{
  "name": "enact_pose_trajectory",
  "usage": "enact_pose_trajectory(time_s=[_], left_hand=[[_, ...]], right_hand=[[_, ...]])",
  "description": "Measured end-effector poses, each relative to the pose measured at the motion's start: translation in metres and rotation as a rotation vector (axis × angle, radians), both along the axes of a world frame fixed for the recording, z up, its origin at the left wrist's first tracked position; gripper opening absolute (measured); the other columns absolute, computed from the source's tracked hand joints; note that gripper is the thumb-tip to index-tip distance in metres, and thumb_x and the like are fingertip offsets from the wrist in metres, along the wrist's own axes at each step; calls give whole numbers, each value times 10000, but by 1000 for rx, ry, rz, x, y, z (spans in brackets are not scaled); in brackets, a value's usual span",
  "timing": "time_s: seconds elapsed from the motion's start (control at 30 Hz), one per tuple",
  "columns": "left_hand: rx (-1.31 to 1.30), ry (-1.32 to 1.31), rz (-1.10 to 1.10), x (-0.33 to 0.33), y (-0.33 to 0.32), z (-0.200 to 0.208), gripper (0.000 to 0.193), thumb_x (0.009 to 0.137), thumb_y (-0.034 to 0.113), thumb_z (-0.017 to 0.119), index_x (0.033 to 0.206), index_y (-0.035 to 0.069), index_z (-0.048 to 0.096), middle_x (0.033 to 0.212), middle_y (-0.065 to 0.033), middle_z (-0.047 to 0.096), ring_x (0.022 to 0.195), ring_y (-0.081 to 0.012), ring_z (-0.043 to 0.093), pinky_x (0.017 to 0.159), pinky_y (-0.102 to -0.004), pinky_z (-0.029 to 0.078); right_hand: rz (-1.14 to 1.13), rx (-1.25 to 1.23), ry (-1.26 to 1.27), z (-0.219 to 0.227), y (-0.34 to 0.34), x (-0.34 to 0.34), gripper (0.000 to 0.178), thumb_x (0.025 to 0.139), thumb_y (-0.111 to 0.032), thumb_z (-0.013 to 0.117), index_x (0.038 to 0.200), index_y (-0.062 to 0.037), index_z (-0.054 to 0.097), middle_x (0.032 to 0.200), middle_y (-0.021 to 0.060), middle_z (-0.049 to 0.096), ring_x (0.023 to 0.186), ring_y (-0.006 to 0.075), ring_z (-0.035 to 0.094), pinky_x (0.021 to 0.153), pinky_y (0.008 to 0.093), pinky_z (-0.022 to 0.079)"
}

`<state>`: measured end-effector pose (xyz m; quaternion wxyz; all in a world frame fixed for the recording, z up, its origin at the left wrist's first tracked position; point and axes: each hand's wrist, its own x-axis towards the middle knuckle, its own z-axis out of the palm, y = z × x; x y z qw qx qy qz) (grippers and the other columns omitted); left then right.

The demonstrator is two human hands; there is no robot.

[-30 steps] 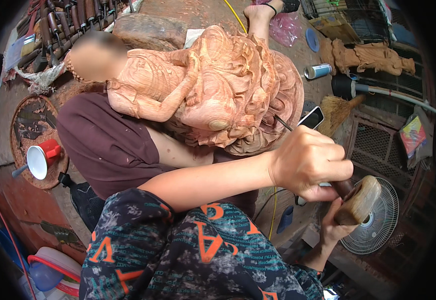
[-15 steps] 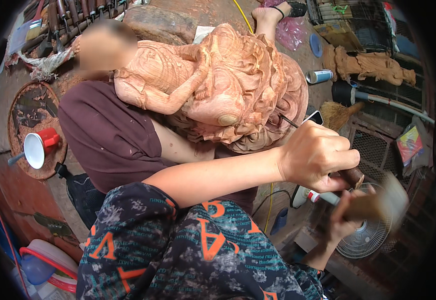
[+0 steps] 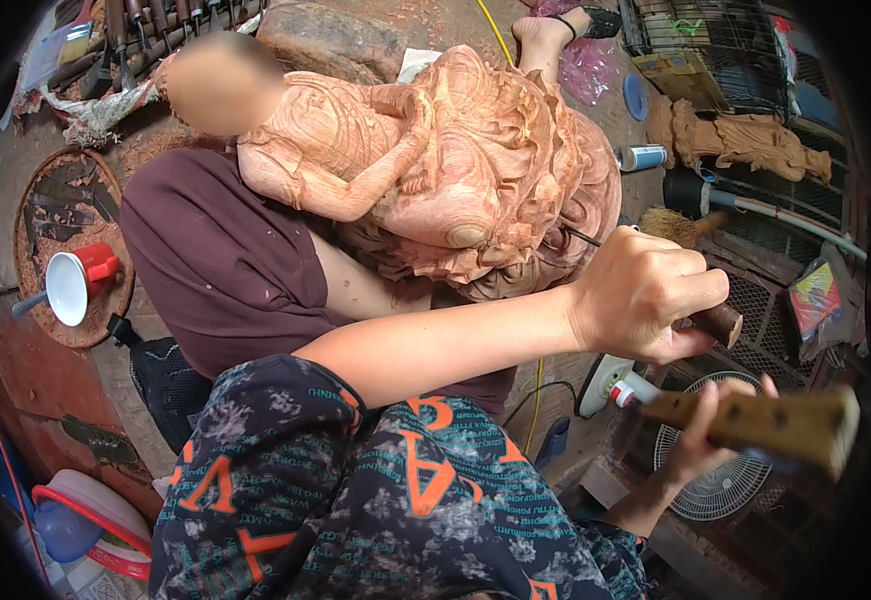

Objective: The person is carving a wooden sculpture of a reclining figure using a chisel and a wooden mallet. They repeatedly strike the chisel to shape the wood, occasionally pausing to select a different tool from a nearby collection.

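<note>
A carved wooden seated figure (image 3: 446, 190) lies on its side across my legs, its head blurred, its ruffled base toward the right. My left hand (image 3: 651, 295) is wrapped round the wooden handle of a chisel (image 3: 722, 324). The chisel's thin dark shaft runs to the carved base; its cutting tip is hidden there. Lower right, my right hand (image 3: 704, 435) grips a wooden mallet (image 3: 791, 422), a block with dark dents on its side. The mallet is apart from the butt of the chisel handle.
Several carving tools (image 3: 121, 45) and a brush (image 3: 76, 42) lie upper left. A red and white mug (image 3: 68, 289) stands on a round tray (image 3: 36, 215) with wood chips. Beyond my right hand is a fan (image 3: 721, 490). Another carved figure (image 3: 746, 138) lies upper right, near a can (image 3: 643, 157).
The mallet has swung away from the chisel handle, right and downward, with my right hand. My left hand and the chisel have shifted slightly right.
</note>
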<state>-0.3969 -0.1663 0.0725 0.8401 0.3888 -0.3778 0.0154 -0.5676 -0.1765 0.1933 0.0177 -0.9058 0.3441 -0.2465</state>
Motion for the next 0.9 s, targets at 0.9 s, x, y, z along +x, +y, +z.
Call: enact_pose_trajectory(time_s=[0.9], left_hand=[[-16,135,0,13,2,-6,242,571,160,707,718,96,527,587,-38,518,516,-226,560,451,-330,428]], right_hand=[[24,-198,360,1,-6,16,467,813,46,593,1248,40,424,928,59,529,852,125,505,826,256,399]])
